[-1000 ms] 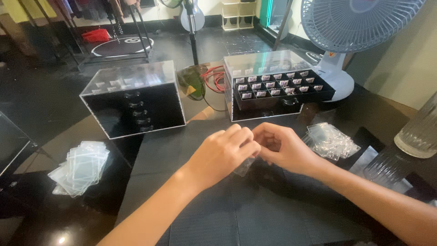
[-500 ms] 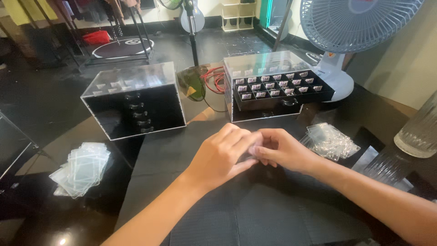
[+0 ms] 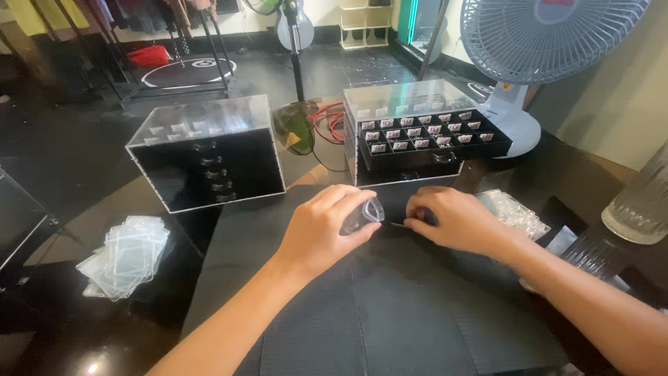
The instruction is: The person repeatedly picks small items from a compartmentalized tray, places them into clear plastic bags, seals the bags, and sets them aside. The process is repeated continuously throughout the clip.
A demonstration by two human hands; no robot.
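My left hand [image 3: 321, 233] holds a small clear plastic bag [image 3: 363, 215] pinched open between thumb and fingers, above a black ribbed mat [image 3: 362, 313]. My right hand [image 3: 452, 221] rests just to its right with fingers curled, pinching a thin dark item at the fingertips; what it is cannot be told. A gap separates the two hands. Behind them stands a black drawer cabinet [image 3: 410, 132] with its top drawer pulled out, showing rows of small labelled compartments.
A second black drawer cabinet [image 3: 209, 157] stands at the left. A heap of clear bags [image 3: 125, 254] lies at the far left, another heap [image 3: 513, 211] by my right hand. A grey fan [image 3: 550, 42], a ribbed glass [image 3: 640, 202] and a green visor [image 3: 296, 127] stand around.
My hands were joined together at the middle; now they have drawn apart, the left keeping the small clear bag and the right shifted to the right.
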